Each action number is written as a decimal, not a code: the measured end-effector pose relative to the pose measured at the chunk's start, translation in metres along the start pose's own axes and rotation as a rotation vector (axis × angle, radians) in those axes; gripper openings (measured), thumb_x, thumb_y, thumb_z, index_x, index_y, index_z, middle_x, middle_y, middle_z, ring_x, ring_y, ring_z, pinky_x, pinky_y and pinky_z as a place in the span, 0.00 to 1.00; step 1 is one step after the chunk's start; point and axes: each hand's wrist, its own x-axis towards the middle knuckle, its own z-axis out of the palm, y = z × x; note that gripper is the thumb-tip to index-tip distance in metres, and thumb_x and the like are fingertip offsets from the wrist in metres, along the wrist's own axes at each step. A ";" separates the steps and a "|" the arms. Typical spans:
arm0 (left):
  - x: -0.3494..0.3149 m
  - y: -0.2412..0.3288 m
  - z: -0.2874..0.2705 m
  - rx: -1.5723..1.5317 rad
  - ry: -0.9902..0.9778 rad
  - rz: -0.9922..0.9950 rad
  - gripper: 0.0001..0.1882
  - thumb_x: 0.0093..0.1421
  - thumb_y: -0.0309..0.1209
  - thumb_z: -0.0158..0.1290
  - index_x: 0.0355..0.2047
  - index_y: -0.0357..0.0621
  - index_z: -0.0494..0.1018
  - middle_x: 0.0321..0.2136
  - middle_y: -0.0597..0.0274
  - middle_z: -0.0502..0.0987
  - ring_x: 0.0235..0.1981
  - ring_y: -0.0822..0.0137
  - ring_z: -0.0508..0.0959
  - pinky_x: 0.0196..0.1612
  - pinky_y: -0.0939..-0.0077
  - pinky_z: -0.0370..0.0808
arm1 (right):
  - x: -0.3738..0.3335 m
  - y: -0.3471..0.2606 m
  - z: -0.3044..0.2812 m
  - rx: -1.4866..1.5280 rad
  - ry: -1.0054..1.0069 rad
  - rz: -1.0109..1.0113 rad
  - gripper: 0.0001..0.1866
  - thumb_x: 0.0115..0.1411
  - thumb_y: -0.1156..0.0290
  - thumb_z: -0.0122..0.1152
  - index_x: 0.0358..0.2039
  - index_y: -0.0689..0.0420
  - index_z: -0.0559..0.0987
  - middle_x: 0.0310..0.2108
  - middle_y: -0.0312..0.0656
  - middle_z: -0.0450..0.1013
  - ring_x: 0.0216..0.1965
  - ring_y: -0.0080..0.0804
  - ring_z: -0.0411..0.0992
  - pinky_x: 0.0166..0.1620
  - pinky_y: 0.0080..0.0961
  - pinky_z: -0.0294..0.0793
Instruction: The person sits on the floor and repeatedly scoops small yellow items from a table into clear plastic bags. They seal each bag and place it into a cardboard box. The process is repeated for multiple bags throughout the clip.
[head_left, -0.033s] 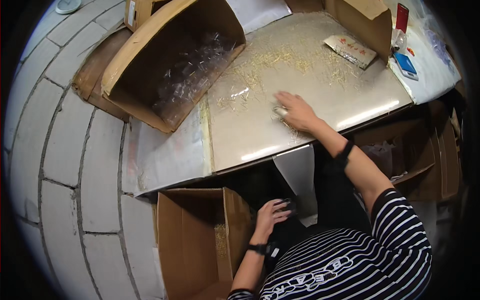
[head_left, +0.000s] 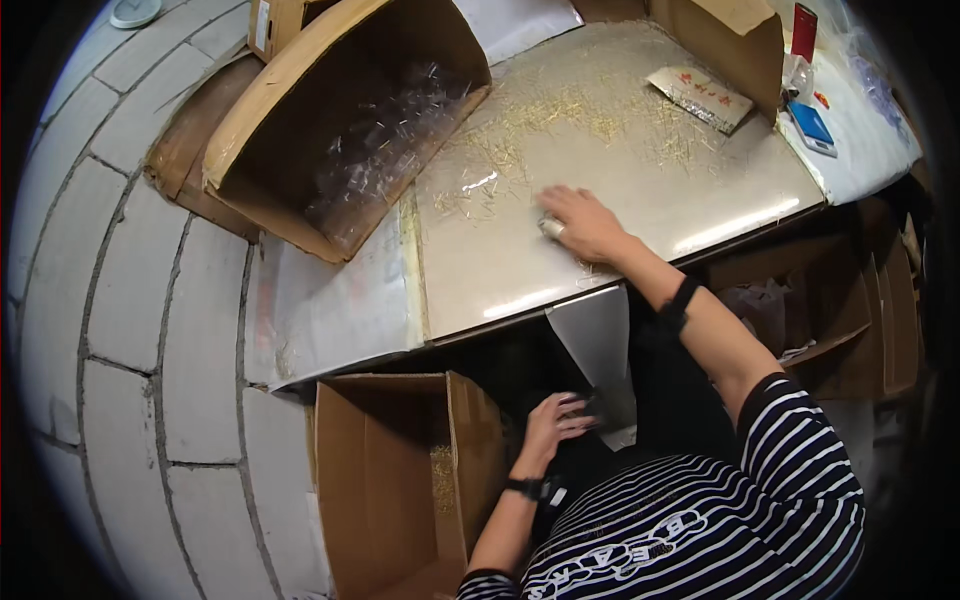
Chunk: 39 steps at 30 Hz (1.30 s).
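Risk, as I judge it: thin golden pieces [head_left: 605, 127], loose across the tabletop [head_left: 705, 205], could spill off its front edge if my palm pushes too far. Right hand [head_left: 588, 228]: palm down, fingers extended; any hold hidden. Left hand [head_left: 553, 430]: lower, fingers half-curled; contents blurred, I cannot tell.

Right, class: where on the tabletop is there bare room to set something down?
Two patches on the tabletop look free: front left, between the yellowed strip and the right hand; and right, between that hand, the decorated packet and the front edge. It is crowded along the back, with scattered golden pieces, and in the tilted box of clear plastic pieces.
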 end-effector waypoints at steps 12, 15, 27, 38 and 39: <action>0.052 -0.011 0.051 -0.129 -0.201 -0.029 0.24 0.68 0.41 0.31 0.54 0.33 0.62 0.41 0.44 0.77 0.34 0.48 0.81 0.22 0.77 0.80 | -0.089 -0.066 -0.021 -0.071 -0.121 -0.037 0.22 0.57 0.74 0.52 0.53 0.64 0.68 0.60 0.49 0.61 0.63 0.43 0.56 0.62 0.34 0.58; 0.048 -0.013 0.051 -0.122 -0.193 -0.024 0.24 0.68 0.42 0.30 0.51 0.34 0.64 0.40 0.46 0.77 0.33 0.52 0.82 0.23 0.73 0.80 | -0.104 -0.063 -0.029 -0.045 -0.111 -0.132 0.21 0.56 0.76 0.53 0.52 0.62 0.69 0.59 0.48 0.62 0.63 0.42 0.57 0.61 0.34 0.60; 0.058 -0.040 0.035 -0.318 -0.122 0.091 0.22 0.68 0.43 0.38 0.46 0.34 0.68 0.36 0.54 0.78 0.30 0.65 0.81 0.28 0.75 0.80 | -0.185 -0.064 -0.047 0.369 -0.208 -0.030 0.16 0.52 0.83 0.56 0.43 0.63 0.76 0.43 0.50 0.74 0.45 0.47 0.73 0.47 0.33 0.75; 0.060 -0.051 0.005 -0.175 -0.076 0.042 0.12 0.61 0.25 0.49 0.44 0.35 0.70 0.35 0.57 0.77 0.33 0.66 0.80 0.32 0.72 0.81 | 0.009 -0.042 -0.055 -0.018 -0.148 -0.138 0.13 0.55 0.74 0.52 0.40 0.64 0.74 0.39 0.53 0.73 0.41 0.53 0.71 0.45 0.40 0.71; 0.059 -0.049 0.007 -0.171 -0.053 0.050 0.11 0.61 0.25 0.48 0.44 0.35 0.71 0.35 0.57 0.77 0.32 0.67 0.80 0.32 0.73 0.81 | 0.040 -0.027 -0.039 -0.094 -0.143 -0.133 0.12 0.54 0.73 0.52 0.38 0.65 0.74 0.37 0.53 0.73 0.39 0.54 0.71 0.43 0.43 0.71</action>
